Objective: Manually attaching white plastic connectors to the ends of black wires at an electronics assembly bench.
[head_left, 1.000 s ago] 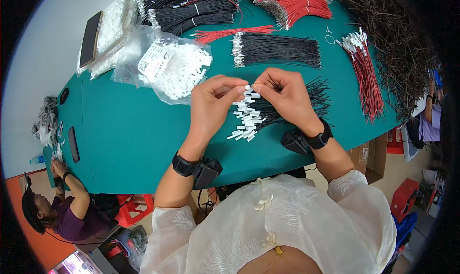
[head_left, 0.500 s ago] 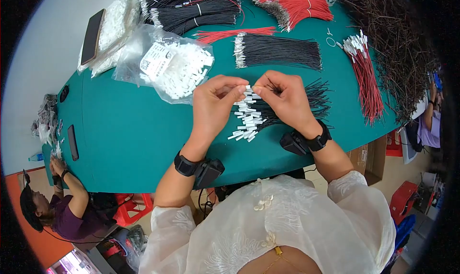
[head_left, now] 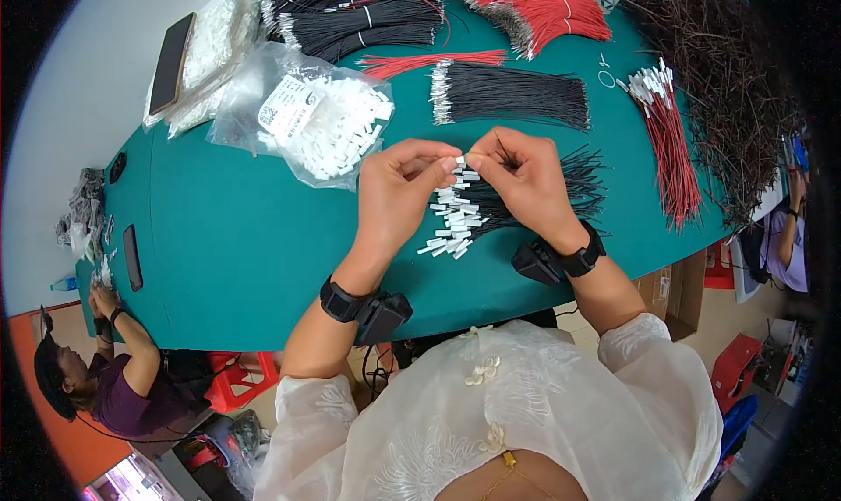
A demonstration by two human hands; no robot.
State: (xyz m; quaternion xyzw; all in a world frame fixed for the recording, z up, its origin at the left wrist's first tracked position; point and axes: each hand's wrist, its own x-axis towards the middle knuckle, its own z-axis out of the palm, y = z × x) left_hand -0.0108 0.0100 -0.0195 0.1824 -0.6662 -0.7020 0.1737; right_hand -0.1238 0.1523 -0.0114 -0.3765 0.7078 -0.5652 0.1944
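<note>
My left hand (head_left: 399, 181) pinches a small white connector housing (head_left: 461, 160) between thumb and forefinger. Close against it, my right hand (head_left: 526, 177) is closed on a thin black wire (head_left: 503, 144), whose end meets the housing; the fingertips hide the joint. Beneath both hands lies a loose pile of black wires (head_left: 583, 186) with white connector housings (head_left: 455, 221) on their left ends. Farther back rests a neat row of black wires (head_left: 517, 95) with bare metal-tipped ends. To the left, a clear plastic bag (head_left: 236, 107) spills many loose white housings (head_left: 337, 129).
On the green table (head_left: 254, 264), black wire bundles (head_left: 368, 19) and red wire bundles (head_left: 561, 19) lie at the back. Red wires with white ends (head_left: 666, 151) and a dark tangled heap (head_left: 727, 81) sit right. A phone (head_left: 172, 63) rests on a bag. A co-worker (head_left: 105, 378) sits left.
Both hands stay pinched together, and my left hand with the white housing has shifted slightly to the right, closer to my right fingertips. The wire piles look unchanged.
</note>
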